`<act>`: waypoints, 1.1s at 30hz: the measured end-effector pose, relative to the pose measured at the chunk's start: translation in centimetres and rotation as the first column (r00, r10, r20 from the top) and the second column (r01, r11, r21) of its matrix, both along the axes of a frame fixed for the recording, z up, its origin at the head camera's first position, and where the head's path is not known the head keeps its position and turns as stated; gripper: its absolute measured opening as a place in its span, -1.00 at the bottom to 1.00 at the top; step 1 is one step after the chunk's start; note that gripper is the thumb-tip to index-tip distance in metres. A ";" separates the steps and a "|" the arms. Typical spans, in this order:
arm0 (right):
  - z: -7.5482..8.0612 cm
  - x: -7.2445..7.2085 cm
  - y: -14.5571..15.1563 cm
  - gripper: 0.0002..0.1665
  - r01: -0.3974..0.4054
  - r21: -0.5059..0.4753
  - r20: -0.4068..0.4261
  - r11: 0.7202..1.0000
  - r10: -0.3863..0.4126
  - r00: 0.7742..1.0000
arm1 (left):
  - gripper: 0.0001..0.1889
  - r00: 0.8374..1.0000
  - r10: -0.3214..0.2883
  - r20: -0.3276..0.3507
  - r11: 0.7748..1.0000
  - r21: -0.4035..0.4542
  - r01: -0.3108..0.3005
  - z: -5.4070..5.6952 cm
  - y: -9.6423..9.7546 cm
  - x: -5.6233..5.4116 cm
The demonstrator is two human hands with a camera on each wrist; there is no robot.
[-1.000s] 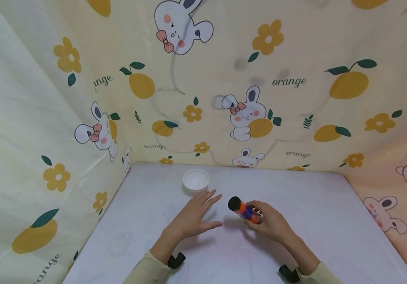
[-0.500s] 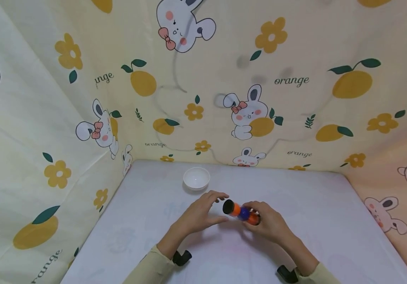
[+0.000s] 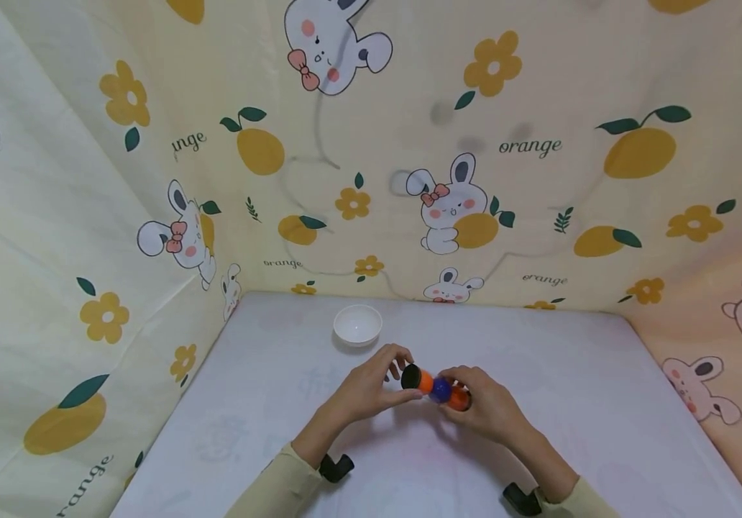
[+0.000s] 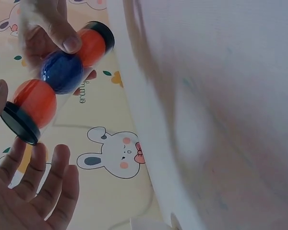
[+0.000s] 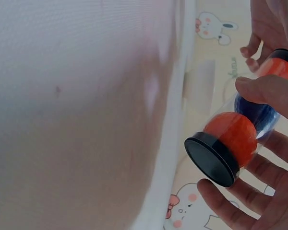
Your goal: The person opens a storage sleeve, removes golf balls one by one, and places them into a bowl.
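A clear tube [image 3: 440,390] with a black cap on each end contains two orange balls with a blue ball [image 4: 62,72] between them. My right hand [image 3: 490,410] grips the tube around its middle and right part, the thumb lying across it in the right wrist view. The tube is held tilted above the table. At its left end, the fingers and thumb of my left hand [image 3: 367,388] are spread around the black cap [image 4: 20,123], fingertips right at its rim.
A small white bowl [image 3: 358,325] stands toward the back of the table, beyond my left hand. The white-covered table [image 3: 267,374] meets a printed fabric backdrop [image 3: 371,230] with rabbits and oranges behind and at both sides. Black wrist devices [image 3: 336,467] sit at both cuffs.
The tube in my right hand has moved slightly left and turned its cap toward the left hand. My left hand has moved right, its spread fingers bending in around the cap.
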State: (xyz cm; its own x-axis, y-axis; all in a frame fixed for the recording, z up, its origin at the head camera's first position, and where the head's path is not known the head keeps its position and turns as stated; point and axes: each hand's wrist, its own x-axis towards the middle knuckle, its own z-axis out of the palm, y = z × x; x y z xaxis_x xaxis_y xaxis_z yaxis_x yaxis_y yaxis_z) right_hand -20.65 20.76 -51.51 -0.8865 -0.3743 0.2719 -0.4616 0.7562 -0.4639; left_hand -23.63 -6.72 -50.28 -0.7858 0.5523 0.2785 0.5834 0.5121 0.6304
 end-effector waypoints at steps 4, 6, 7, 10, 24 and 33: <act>0.0 -0.2 -0.1 -0.41 -0.023 -0.008 -0.037 1.000 0.023 0.999 | -0.43 0.998 -0.005 0.066 0.999 0.046 0.002 0.1 0.0 -0.1; -0.1 -0.2 -0.2 -0.41 -0.029 -0.011 -0.047 1.000 0.028 0.998 | -0.44 0.994 -0.023 0.110 0.997 0.080 0.014 0.1 0.1 -0.2; -0.1 -0.2 -0.2 -0.40 -0.032 -0.014 -0.045 0.999 0.031 0.999 | -0.44 0.991 -0.032 0.131 0.995 0.095 0.019 0.2 0.1 -0.3; -0.2 -0.1 -0.3 -0.38 -0.030 -0.027 -0.026 0.999 0.030 0.999 | -0.45 0.981 -0.054 0.189 0.990 0.135 0.029 0.2 0.2 -0.5; -0.4 -0.2 -0.4 -0.41 -0.089 -0.113 0.079 0.990 0.098 0.992 | -0.47 0.963 -0.061 0.263 0.989 0.148 0.022 0.0 0.3 -0.8; -0.4 -0.1 -0.3 -0.37 -0.078 -0.087 0.059 0.993 0.083 0.995 | -0.49 0.967 -0.068 0.246 0.986 0.165 0.027 0.0 0.5 -0.6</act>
State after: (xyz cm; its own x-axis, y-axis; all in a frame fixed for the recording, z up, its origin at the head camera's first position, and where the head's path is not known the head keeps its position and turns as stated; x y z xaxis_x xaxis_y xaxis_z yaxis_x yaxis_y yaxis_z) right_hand -20.77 20.49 -51.92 -0.8705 -0.4235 0.2507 -0.4878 0.6747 -0.5539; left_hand -24.28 -6.24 -50.26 -0.8155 0.5549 0.1642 0.4181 0.3687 0.8302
